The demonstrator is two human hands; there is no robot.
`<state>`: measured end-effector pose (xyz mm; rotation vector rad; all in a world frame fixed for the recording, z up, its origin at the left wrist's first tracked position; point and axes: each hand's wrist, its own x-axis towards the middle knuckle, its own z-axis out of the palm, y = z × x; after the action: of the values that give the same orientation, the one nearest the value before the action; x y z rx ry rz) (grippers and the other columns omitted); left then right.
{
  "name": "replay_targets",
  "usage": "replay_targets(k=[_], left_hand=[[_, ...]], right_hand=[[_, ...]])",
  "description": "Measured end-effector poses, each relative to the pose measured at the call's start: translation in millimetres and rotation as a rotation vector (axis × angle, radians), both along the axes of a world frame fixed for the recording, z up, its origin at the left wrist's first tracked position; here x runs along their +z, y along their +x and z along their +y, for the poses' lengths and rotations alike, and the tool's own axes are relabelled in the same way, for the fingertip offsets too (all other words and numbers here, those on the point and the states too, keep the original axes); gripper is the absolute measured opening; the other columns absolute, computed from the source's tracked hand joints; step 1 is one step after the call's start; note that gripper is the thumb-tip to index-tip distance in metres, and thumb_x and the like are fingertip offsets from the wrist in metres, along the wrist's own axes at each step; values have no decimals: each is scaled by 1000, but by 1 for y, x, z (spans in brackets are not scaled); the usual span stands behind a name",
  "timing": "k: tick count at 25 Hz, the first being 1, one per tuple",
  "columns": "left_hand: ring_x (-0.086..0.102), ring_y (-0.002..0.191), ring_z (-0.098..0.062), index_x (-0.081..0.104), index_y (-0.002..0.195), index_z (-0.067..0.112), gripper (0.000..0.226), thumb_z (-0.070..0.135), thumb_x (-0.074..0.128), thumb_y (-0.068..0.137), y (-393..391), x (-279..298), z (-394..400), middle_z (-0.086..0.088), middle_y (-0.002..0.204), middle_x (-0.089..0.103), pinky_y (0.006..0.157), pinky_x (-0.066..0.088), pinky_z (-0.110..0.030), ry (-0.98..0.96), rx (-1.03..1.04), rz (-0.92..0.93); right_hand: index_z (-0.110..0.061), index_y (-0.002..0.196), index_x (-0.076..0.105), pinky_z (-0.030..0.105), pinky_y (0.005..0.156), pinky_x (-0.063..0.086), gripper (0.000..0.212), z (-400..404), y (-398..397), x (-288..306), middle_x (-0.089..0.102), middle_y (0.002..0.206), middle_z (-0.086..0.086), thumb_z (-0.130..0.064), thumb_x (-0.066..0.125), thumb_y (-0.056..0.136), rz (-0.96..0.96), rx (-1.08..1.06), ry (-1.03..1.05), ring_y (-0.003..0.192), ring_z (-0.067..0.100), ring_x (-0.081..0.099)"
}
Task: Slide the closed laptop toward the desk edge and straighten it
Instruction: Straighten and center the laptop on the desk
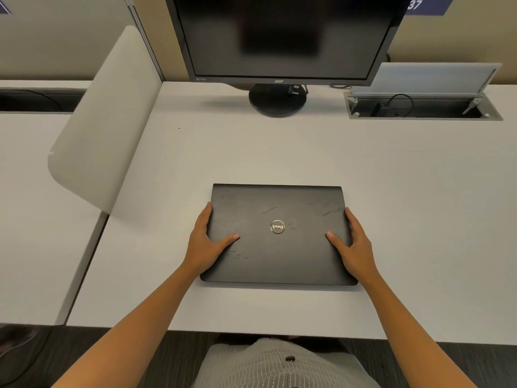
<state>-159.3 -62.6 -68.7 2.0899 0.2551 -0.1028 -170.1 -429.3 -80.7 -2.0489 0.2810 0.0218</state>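
A long white desk [279,152] fills the room in front of the person. On the far left sits another white desk [30,214], and a pale curved divider [103,121] stands up between the two. Past it is a tan wall. At the back of the desk, in the middle, stands a black monitor [282,37] on a round black foot [277,102]. Its screen is dark. Below the desk edge you can see dark grey carpet [173,357] and a striped shirt [274,365].

At the back right, a long box [422,107] is sunk into the desk. Its grey lid [425,78] is tipped up and open. Inside lie a black plug and a looping black cable [397,103].

The laptop [278,233] is shut and lies flat in the middle of the desk, near the front edge but not at it. It is black, with faint scratches and a round silver badge in the middle of the lid. It sits almost straight, turned just a little.

The left hand [207,245] is spread open, its fingers along the laptop's left side and its thumb flat on the lid. The right hand [354,245] does the same on the right side. Both hands press the laptop between them.
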Motion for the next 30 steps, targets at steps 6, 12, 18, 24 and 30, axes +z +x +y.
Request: replay_targets(k=[6,12,18,24,30], left_hand=[[23,150,-10,15,161,24,103,42,80,83,0,1,-4,10,166,21,120,22,-27,39,-60,-1],[20,152,-12,12,162,23,103,42,77,85,1,0,-3,8,168,17,120,19,-27,60,-82,8],[5,153,-4,4,162,20,96,51,62,91,-2,-2,-6,8,170,1,123,11,-27,122,-148,-13],[-10,155,-13,6,162,14,79,56,34,101,-4,-4,-10,3,169,-5,126,0,-34,443,-273,-139],[-5,156,-15,12,162,15,73,52,37,103,-5,-5,-14,-1,170,3,127,5,-37,565,-365,-168]], right_hand=[[-30,157,24,23,108,29,78,0,1,2,32,159,-10,-37,67,92,-2,19,-14,143,14,35],[-27,157,24,22,109,27,77,1,1,5,31,160,-9,-34,65,93,2,42,-25,144,14,33],[-23,158,22,22,112,24,75,4,1,10,27,162,-6,-31,62,96,7,58,-75,147,15,30],[-19,160,0,29,123,7,79,16,-2,10,-8,166,-11,-47,44,100,-3,194,-337,150,2,-3],[-19,160,2,24,116,6,88,19,-1,12,-9,166,-11,-60,44,95,-17,250,-483,153,9,-6]])
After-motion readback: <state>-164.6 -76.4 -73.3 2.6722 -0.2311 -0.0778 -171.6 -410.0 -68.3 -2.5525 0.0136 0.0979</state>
